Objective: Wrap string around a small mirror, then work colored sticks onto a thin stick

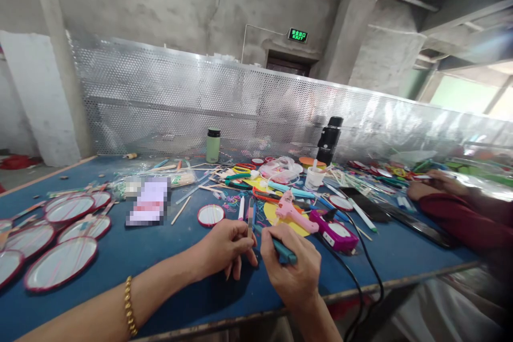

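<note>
My left hand (230, 246) pinches a narrow flat stick (250, 219) upright between thumb and fingers; it looks like a craft stick with a pinkish upper part. Close beside it, my right hand (292, 262) grips a teal marker pen (285, 251), its tip end pointing toward the stick. Whether the tip touches the stick I cannot tell. Just beyond my left hand lie a small round red-rimmed disc (211, 215) and a white marker (241, 207). A pink glue gun (294, 211) rests on a yellow disc (272, 212) past my right hand.
Several red-rimmed round discs (62, 263) lie at left, near a phone (149, 202). A purple box (334, 232) with black cables (363, 248) sits at right. A green bottle (213, 145), a black bottle (330, 140) and a white cup (315, 177) stand behind. Another person's sleeve (452, 214) is at right.
</note>
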`<action>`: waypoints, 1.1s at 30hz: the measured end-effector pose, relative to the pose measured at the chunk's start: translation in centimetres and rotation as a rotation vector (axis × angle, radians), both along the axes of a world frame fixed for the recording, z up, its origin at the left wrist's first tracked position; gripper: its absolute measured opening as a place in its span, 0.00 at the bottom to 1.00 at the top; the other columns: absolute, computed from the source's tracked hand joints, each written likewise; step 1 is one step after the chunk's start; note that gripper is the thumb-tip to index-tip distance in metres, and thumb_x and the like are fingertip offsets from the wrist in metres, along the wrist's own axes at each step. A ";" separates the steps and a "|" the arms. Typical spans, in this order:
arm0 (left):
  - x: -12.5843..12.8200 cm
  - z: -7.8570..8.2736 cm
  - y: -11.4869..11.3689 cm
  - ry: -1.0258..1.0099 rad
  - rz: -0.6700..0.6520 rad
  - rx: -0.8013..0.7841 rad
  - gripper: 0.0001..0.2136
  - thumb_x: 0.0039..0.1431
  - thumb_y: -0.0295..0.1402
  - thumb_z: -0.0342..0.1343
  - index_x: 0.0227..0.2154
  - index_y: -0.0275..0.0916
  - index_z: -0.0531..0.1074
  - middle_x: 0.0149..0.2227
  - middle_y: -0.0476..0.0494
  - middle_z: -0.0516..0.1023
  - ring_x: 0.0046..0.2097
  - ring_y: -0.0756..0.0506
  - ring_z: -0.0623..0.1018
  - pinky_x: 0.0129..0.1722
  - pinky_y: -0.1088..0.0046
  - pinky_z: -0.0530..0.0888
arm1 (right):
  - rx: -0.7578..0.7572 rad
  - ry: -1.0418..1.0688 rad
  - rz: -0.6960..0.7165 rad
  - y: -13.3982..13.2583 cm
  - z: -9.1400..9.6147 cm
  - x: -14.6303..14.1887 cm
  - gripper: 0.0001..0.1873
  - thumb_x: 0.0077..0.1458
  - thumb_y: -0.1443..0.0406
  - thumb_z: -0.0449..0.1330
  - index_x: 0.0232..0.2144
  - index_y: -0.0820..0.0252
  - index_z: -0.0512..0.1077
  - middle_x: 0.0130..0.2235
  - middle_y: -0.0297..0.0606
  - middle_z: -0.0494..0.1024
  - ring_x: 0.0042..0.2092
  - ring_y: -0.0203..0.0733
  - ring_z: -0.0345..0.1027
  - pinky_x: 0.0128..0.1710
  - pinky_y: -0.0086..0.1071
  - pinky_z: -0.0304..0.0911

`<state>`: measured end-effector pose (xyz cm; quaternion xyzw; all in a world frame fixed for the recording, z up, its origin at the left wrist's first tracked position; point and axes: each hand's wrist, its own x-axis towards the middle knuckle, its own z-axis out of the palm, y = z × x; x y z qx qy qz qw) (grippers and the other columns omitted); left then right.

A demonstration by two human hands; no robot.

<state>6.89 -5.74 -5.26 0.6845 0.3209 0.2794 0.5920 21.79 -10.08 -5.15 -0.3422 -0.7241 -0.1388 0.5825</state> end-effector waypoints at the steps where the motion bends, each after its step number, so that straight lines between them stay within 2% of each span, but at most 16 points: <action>1: 0.0 0.0 0.0 0.006 0.004 0.001 0.08 0.54 0.37 0.50 0.28 0.37 0.63 0.23 0.51 0.75 0.13 0.55 0.68 0.09 0.84 0.61 | 0.000 -0.002 -0.004 0.0 0.0 0.0 0.08 0.53 0.74 0.58 0.26 0.59 0.69 0.23 0.32 0.72 0.24 0.33 0.65 0.29 0.28 0.61; 11: 0.1 0.1 -0.1 0.020 0.013 0.011 0.13 0.53 0.43 0.52 0.27 0.37 0.62 0.20 0.51 0.73 0.13 0.55 0.67 0.10 0.84 0.61 | -0.027 -0.027 -0.006 0.0 0.0 -0.1 0.07 0.54 0.72 0.57 0.26 0.59 0.70 0.23 0.32 0.72 0.24 0.33 0.65 0.28 0.28 0.61; 17: 0.1 0.1 -0.1 0.013 0.009 0.006 0.11 0.54 0.41 0.52 0.28 0.37 0.63 0.24 0.49 0.76 0.13 0.55 0.68 0.10 0.83 0.61 | -0.021 -0.009 -0.012 0.0 0.0 -0.1 0.07 0.54 0.73 0.58 0.26 0.59 0.69 0.23 0.31 0.72 0.24 0.33 0.65 0.29 0.28 0.60; 26: 0.0 0.1 0.0 0.009 0.005 0.004 0.12 0.53 0.42 0.53 0.28 0.37 0.63 0.20 0.52 0.73 0.13 0.55 0.68 0.10 0.84 0.61 | -0.021 -0.012 -0.021 0.0 0.1 0.0 0.07 0.55 0.72 0.57 0.26 0.59 0.70 0.22 0.32 0.72 0.24 0.34 0.66 0.29 0.28 0.62; 33: 0.0 0.0 -0.1 0.013 0.003 0.010 0.10 0.55 0.39 0.50 0.27 0.37 0.62 0.18 0.55 0.70 0.13 0.54 0.68 0.09 0.84 0.61 | -0.010 -0.011 0.006 0.1 0.2 -0.1 0.07 0.54 0.74 0.57 0.26 0.59 0.69 0.23 0.31 0.72 0.24 0.33 0.65 0.28 0.27 0.61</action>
